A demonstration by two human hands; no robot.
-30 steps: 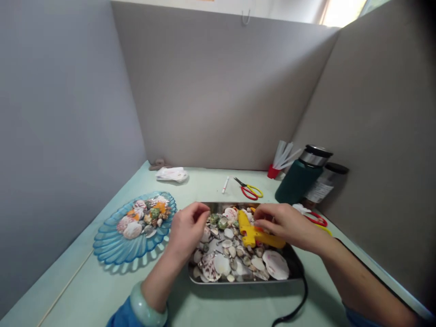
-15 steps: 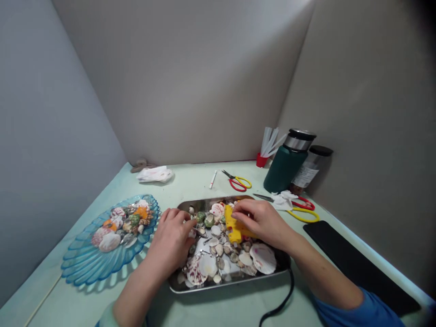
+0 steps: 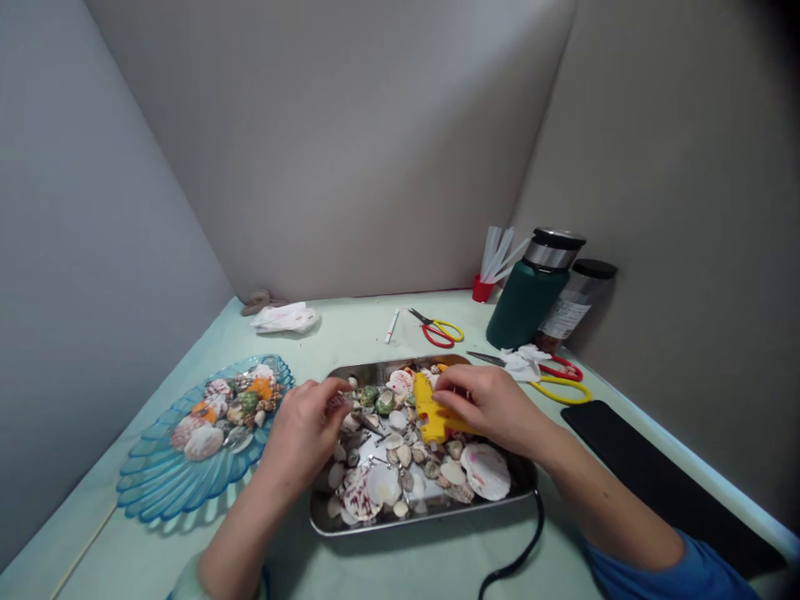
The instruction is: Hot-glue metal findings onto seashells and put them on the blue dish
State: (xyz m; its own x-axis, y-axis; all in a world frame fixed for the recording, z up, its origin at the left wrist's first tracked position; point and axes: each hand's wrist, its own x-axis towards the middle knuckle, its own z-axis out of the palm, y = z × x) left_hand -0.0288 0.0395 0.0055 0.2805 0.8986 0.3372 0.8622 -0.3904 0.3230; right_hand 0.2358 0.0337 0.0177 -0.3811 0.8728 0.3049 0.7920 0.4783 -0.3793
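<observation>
In the metal tray [image 3: 425, 509] lie many seashells, among them a large pale scallop shell [image 3: 486, 472] and a green-banded snail shell [image 3: 385, 402]. My left hand [image 3: 305, 433] is over the tray's left edge, thumb and fingertips closed on a small reddish-brown patterned seashell [image 3: 338, 403]. At the right side of the tray my right hand [image 3: 500, 406] has its fingers curled at a yellow glue gun [image 3: 430, 410], partly covering its handle. The gun lies over the shells. A black cord [image 3: 523, 557] comes out past the tray's right corner.
A blue scalloped glass plate [image 3: 168, 482] with shells stands on the left. Behind the tray are scissors [image 3: 441, 333] and a white marker [image 3: 392, 326]. Right are more scissors [image 3: 561, 392], crumpled tissue [image 3: 523, 364], a green bottle [image 3: 525, 304], glue sticks [image 3: 496, 254] and a black mat [image 3: 662, 492].
My left hand has lifted from the shells in the tray, now with a patterned seashell between its fingertips. My right hand stays at the glue gun. The view has shifted slightly.
</observation>
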